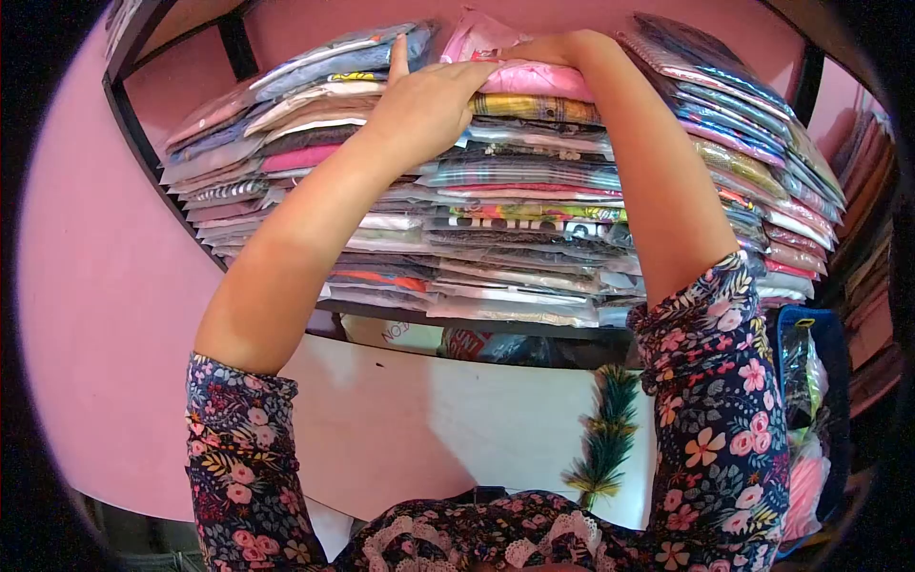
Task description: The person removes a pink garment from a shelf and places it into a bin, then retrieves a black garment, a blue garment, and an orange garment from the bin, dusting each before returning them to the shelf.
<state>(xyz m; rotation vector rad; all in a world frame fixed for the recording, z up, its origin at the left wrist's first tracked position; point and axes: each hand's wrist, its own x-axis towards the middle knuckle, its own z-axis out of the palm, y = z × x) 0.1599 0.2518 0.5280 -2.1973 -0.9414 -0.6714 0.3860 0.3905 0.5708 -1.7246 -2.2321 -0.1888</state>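
A pink wall (105, 286) backs a dark metal shelf (133, 124) packed with three tall stacks of folded garments in clear plastic bags. The person, in dark floral sleeves, reaches up to the middle stack (519, 229) with both arms. At the very top of that stack lies a flat pink folded garment in a glossy clear plastic bag (534, 78), pale pink, its wrapping crinkled and catching light along the front edge. The left hand (424, 100) lies flat against the bag's left end, fingers (398, 59) together and pointing upward, the thumb stretched across its front edge. The right hand (548, 48) rests on top of the same bag, its fingers bent over the far side and hidden, so their hold cannot be told. Under the shelf hang a green feathery sprig (605, 429) and, at the right, a blue bag (810, 400).
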